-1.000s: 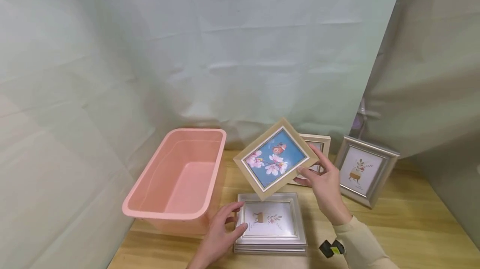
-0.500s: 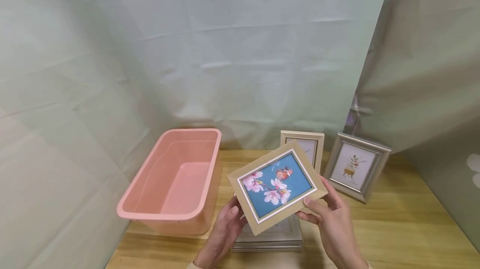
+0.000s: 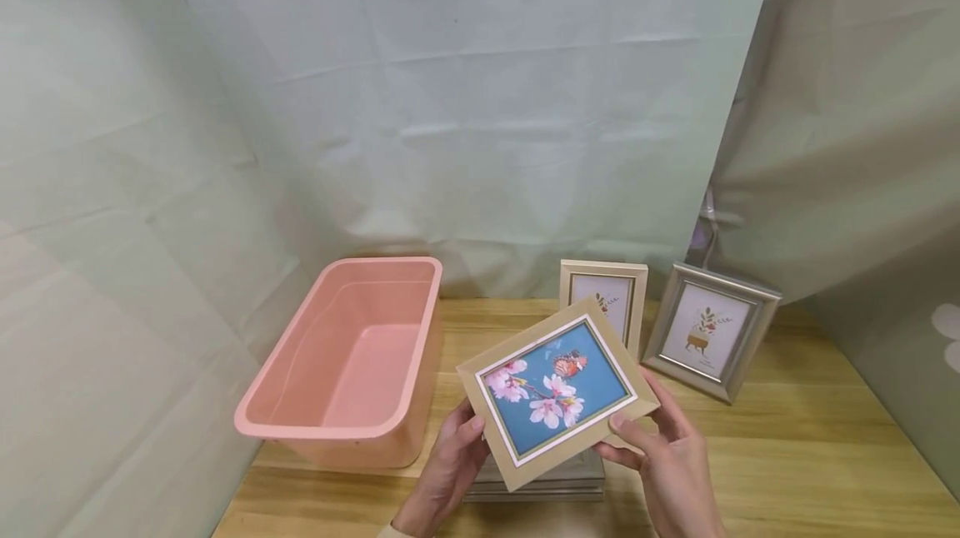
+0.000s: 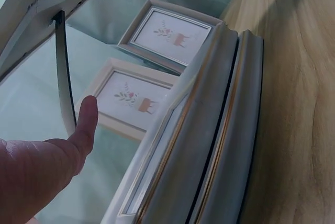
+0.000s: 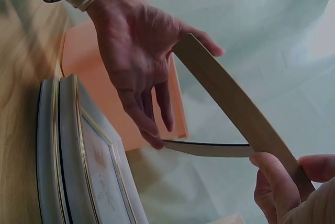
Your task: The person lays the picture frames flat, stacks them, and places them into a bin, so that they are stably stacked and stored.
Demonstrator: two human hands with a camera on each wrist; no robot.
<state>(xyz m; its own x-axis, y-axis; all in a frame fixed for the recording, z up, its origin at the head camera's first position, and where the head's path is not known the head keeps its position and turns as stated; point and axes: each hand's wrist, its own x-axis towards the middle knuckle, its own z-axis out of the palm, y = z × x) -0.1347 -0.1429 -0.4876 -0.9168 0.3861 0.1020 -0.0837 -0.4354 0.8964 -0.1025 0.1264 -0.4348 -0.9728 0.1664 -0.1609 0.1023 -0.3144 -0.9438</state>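
Note:
A beige picture frame [image 3: 602,424] with a butterfly and pink blossoms on blue is held tilted over a stack of silver picture frames [image 3: 536,488]. My right hand [image 3: 672,463] pinches its right corner, thumb on the front. At the opposite side is my left hand [image 3: 453,463], its thumb beside the frame's edge. The right wrist view shows the left hand's fingers [image 5: 133,109] reaching behind, loosely extended, tips at the end of the swung-out back stand [image 5: 209,149]. From the left wrist view, that stand hangs away from the frame's back.
A pink plastic tub [image 3: 337,431] stands left on the wooden table [image 3: 817,438]. Behind the held frame, a cream picture frame [image 3: 640,296] and a silver picture frame [image 3: 738,346] stand upright, showing potted-plant prints. Pale cloth [image 3: 480,105] hangs at the back.
The butterfly frame has come down and nearer, now covering much of the stack. My left hand has left the stack's left edge and reached behind the frame; my right hand still grips it.

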